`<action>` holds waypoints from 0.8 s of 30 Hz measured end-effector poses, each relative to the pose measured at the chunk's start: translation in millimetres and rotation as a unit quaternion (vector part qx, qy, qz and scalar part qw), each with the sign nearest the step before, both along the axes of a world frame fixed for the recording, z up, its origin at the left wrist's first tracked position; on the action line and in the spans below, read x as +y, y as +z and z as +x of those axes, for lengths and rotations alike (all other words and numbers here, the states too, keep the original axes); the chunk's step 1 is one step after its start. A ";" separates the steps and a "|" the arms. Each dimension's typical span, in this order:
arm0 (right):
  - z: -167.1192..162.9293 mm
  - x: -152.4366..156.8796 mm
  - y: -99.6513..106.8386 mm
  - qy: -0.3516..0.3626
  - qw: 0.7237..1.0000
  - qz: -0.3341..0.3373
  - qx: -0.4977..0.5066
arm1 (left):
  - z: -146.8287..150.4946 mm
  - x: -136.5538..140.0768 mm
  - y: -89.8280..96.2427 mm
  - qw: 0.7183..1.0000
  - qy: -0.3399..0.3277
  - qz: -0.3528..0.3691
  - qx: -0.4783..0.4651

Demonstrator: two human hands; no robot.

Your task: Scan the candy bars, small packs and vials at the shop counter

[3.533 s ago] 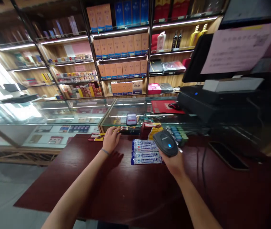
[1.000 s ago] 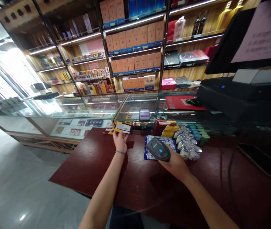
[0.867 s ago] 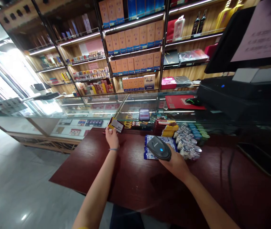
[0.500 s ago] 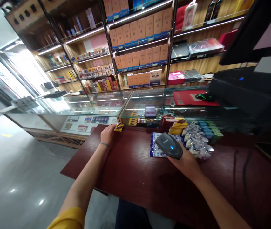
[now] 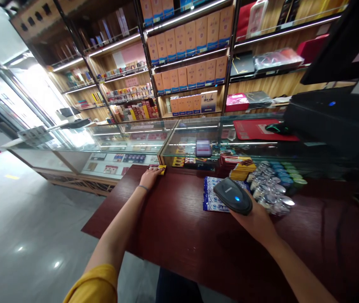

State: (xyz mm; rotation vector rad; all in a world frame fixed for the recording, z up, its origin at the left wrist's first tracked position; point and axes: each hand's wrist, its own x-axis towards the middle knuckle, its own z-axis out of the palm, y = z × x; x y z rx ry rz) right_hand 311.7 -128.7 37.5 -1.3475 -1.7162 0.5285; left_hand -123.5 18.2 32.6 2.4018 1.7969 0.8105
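Note:
My right hand (image 5: 263, 223) is closed around a black barcode scanner (image 5: 232, 196) with a blue light on top. The scanner hangs over blue-and-white packets (image 5: 211, 202) and hides part of them. Far out at the table's back left edge, my left hand (image 5: 148, 179) has its fingers over a small yellow packet (image 5: 162, 169), partly covering it. Just past the scanner are a stack of yellow-and-red packets (image 5: 241, 169) and several small clear containers with shiny lids (image 5: 272, 195).
Both arms reach across a dark red wooden table (image 5: 173, 227). Blue and green tubs (image 5: 288, 174) stand at its back right. Behind it run glass display counters (image 5: 128, 141), with a red mat (image 5: 255, 129) and a monitor (image 5: 331, 46) to the right. Stocked shelves (image 5: 192, 75) line the wall.
My view has shifted slightly, so the table things sit a little further right. The left hand's fingers have lowered over the small yellow packet. My right hand still holds the scanner over the blue-and-white packets.

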 end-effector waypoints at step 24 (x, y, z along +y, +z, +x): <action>9.5 3.4 13.9 -0.077 0.990 0.001 0.117 | 46.4 -6.3 4.3 0.997 0.032 0.076 0.000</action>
